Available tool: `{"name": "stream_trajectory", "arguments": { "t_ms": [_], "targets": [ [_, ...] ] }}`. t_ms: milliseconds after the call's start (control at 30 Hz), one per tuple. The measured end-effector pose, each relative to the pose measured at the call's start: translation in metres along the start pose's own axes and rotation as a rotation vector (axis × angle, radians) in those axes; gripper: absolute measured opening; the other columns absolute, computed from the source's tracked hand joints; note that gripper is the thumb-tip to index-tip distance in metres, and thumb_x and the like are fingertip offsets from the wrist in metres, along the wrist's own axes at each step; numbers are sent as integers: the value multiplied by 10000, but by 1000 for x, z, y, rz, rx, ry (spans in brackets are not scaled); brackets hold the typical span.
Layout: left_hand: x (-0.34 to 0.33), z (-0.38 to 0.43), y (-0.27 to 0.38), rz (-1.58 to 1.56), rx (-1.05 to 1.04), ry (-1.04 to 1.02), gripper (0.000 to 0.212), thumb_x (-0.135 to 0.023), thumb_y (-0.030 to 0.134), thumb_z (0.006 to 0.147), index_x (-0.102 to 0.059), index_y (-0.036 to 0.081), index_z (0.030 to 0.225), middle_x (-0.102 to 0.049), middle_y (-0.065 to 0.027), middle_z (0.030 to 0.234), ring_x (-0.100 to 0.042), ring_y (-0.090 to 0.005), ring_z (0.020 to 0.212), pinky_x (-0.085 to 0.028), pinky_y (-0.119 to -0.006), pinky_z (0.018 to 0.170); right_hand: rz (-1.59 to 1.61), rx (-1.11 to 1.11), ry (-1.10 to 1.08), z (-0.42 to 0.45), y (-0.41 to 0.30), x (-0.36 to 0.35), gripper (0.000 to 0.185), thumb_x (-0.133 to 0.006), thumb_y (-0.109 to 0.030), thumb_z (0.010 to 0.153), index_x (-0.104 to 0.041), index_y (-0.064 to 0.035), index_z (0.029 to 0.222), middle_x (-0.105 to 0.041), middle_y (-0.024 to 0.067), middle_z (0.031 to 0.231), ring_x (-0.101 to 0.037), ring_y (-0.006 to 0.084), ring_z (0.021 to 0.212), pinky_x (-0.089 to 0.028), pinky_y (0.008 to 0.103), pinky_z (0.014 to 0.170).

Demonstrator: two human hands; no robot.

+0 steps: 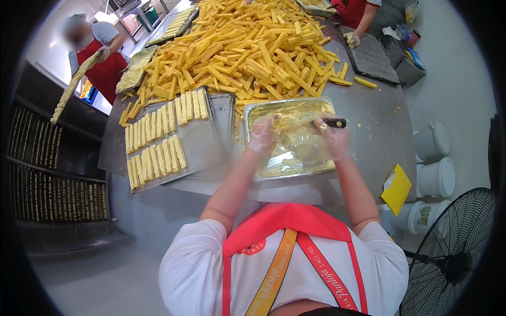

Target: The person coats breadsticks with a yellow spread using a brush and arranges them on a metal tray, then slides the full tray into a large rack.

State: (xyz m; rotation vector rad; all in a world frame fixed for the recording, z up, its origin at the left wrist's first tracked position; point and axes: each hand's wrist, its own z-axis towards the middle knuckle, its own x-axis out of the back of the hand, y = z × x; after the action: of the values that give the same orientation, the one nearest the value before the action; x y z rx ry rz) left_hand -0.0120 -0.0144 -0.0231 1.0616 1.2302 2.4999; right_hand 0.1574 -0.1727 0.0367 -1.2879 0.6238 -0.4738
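Note:
A steel pan (253, 176) smeared with pale yellow cream (290, 126) stands before me at the table's front edge. My right hand (337, 143), in a clear glove, grips a black-handled tool (334, 123) over the pan's right side. The tool's working end is hidden or blurred in the cream. My left hand (262, 135), also gloved, is over the pan's left side with its fingers at the cream. Whether it holds anything cannot be made out. Left of the pan, a metal tray (201, 148) bears rows of cream-coated sticks (150, 128), with bare metal at its right.
A large heap of yellow baked sticks (245, 51) covers the back of the steel table (375, 118). A dark tray (369, 55) lies back right, near a co-worker's gloved hand (352, 39). At left, another person holds a coated twisted length (75, 87) beside a rack (59, 177).

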Motion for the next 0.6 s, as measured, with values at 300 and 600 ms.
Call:
{"name": "stream_trajectory", "arguments": {
  "t_ms": [300,600],
  "targets": [
    [-14,6,-12,260,66,-30,374,-623,41,771,-546,11,1136,-637,-242,912,-611,-426,856,-488,-469,749,-21,22,89,17,19,-9,101,-700,-59,827,-633,15,846,-657,85,738,-664,172,613,-532,296,510],
    [-6,4,4,364,2,-89,283,-625,106,743,-600,25,1013,-638,-230,870,-617,-407,814,-490,-461,739,-622,99,89,40,25,14,167,-726,-90,795,-616,-2,884,-647,74,700,-654,128,693,-508,285,530]
  ]
}}
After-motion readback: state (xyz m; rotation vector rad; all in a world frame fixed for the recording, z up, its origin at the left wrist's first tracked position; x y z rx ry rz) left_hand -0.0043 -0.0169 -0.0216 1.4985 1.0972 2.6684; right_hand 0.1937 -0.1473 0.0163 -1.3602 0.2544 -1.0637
